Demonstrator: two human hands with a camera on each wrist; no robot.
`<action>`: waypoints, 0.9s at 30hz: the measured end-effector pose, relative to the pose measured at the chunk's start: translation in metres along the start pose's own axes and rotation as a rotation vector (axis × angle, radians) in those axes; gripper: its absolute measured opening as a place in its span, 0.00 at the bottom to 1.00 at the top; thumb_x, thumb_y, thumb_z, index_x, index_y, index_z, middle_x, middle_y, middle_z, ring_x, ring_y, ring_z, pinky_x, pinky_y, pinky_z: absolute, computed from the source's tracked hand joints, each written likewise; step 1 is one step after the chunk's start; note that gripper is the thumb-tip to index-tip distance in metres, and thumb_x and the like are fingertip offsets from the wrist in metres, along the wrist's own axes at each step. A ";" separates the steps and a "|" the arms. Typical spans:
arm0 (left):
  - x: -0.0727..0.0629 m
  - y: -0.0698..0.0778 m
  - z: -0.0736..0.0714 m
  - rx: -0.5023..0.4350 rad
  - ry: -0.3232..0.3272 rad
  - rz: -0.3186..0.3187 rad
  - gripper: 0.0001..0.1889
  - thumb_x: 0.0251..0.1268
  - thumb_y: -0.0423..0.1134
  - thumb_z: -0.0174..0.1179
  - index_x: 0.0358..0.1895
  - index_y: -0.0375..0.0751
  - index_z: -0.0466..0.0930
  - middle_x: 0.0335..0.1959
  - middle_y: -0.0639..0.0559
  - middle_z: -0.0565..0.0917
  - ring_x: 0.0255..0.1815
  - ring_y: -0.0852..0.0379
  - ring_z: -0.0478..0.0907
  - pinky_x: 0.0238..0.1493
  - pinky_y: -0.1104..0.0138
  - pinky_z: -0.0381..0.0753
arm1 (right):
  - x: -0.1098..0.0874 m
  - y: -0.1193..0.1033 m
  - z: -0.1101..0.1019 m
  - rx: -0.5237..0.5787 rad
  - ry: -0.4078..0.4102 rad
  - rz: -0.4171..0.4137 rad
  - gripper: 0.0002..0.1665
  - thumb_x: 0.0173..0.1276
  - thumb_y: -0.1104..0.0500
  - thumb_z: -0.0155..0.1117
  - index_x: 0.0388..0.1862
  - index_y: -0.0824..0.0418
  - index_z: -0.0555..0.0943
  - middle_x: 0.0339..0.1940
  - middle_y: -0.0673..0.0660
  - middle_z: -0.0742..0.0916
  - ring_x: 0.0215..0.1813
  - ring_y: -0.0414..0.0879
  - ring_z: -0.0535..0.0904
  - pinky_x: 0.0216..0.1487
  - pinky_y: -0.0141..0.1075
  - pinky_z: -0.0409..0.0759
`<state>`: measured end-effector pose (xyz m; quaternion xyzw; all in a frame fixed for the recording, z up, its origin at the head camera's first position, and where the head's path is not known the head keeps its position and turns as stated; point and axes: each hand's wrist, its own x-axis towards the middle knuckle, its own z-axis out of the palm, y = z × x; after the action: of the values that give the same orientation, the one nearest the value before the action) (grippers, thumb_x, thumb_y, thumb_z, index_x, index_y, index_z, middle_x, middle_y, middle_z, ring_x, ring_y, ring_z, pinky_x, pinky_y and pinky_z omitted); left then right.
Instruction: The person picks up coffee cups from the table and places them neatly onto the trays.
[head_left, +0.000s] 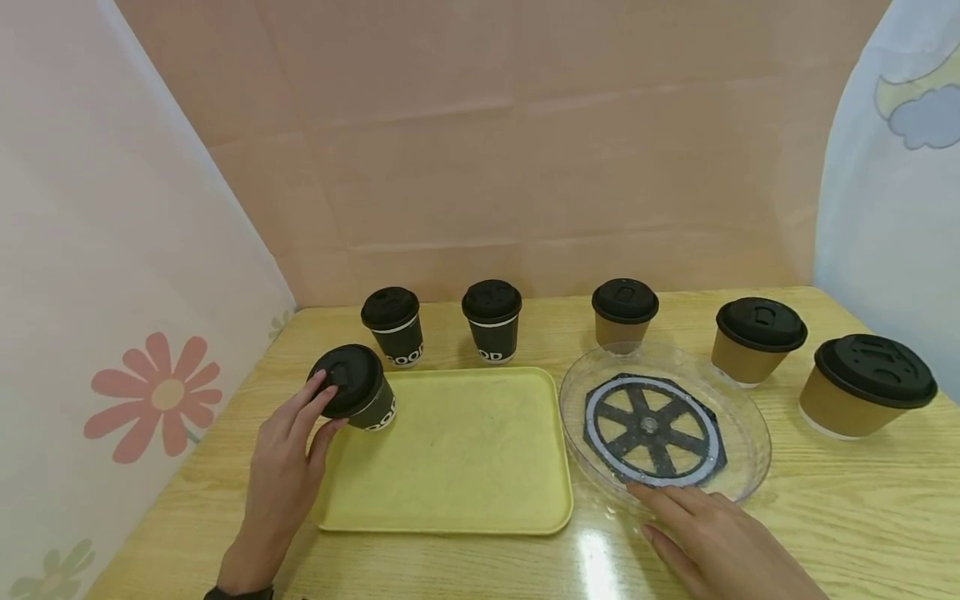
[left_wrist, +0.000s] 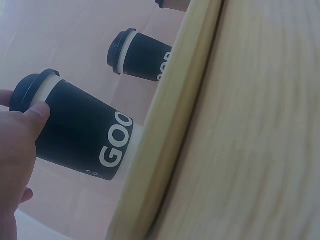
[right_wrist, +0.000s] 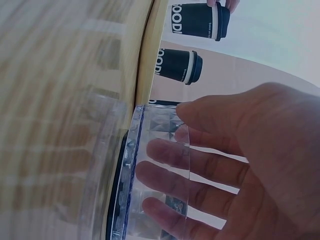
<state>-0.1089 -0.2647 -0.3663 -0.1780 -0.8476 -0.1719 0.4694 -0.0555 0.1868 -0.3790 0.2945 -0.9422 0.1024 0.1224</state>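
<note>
My left hand (head_left: 288, 454) grips a black paper cup (head_left: 375, 408) with a black lid at the yellow tray's back left corner. In the left wrist view the thumb presses the cup (left_wrist: 82, 130) just below its lid. Whether its base touches the tray cannot be told. My right hand (head_left: 708, 533) is at the near rim of a clear round plastic tray (head_left: 753, 442), which has a dark wheel-like piece at its middle. In the right wrist view its fairly straight fingers (right_wrist: 170, 180) show through the clear wall, the thumb on the outer side.
The yellow tray (head_left: 457, 450) lies left of the round one. Behind it stand two more black lidded cups (head_left: 401, 337) (head_left: 495, 333). Three brown lidded cups (head_left: 618, 331) (head_left: 746, 362) (head_left: 843, 404) stand behind and right of the round tray. Cloth walls (head_left: 525, 150) border the wooden table.
</note>
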 end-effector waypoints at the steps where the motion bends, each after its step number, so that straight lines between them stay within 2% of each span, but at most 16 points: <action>1: 0.000 0.000 0.000 0.000 -0.004 -0.002 0.28 0.72 0.57 0.46 0.58 0.38 0.79 0.63 0.43 0.79 0.53 0.39 0.78 0.48 0.49 0.73 | 0.000 0.000 0.000 -0.002 0.000 0.002 0.27 0.58 0.50 0.73 0.57 0.49 0.80 0.46 0.42 0.88 0.41 0.38 0.84 0.36 0.35 0.84; 10: -0.002 0.001 -0.003 0.024 -0.125 -0.070 0.31 0.71 0.59 0.42 0.58 0.37 0.78 0.65 0.43 0.77 0.58 0.40 0.77 0.53 0.49 0.73 | 0.000 0.000 0.001 -0.005 0.016 -0.010 0.27 0.58 0.50 0.74 0.57 0.49 0.80 0.46 0.42 0.87 0.42 0.39 0.84 0.36 0.35 0.84; 15: -0.003 0.001 -0.003 0.031 -0.139 -0.071 0.31 0.71 0.60 0.42 0.58 0.37 0.78 0.65 0.44 0.77 0.58 0.41 0.76 0.54 0.50 0.73 | 0.000 -0.001 0.000 -0.021 0.044 -0.019 0.28 0.56 0.51 0.75 0.57 0.49 0.81 0.46 0.42 0.88 0.42 0.39 0.85 0.37 0.36 0.84; 22: -0.003 0.001 -0.002 0.020 -0.143 -0.066 0.31 0.71 0.60 0.42 0.57 0.37 0.78 0.65 0.44 0.77 0.58 0.41 0.76 0.54 0.50 0.73 | 0.000 -0.002 -0.001 -0.013 0.004 0.011 0.27 0.57 0.50 0.74 0.57 0.48 0.80 0.46 0.41 0.88 0.43 0.39 0.85 0.38 0.37 0.85; 27: -0.002 0.001 -0.002 0.015 -0.163 -0.073 0.31 0.70 0.60 0.41 0.58 0.38 0.78 0.65 0.44 0.77 0.59 0.40 0.76 0.54 0.49 0.74 | 0.000 -0.001 0.000 -0.018 0.033 -0.006 0.28 0.56 0.50 0.75 0.57 0.49 0.80 0.45 0.41 0.88 0.42 0.39 0.85 0.37 0.36 0.84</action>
<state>-0.1058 -0.2649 -0.3671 -0.1570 -0.8901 -0.1674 0.3937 -0.0544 0.1859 -0.3789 0.2943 -0.9401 0.0987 0.1410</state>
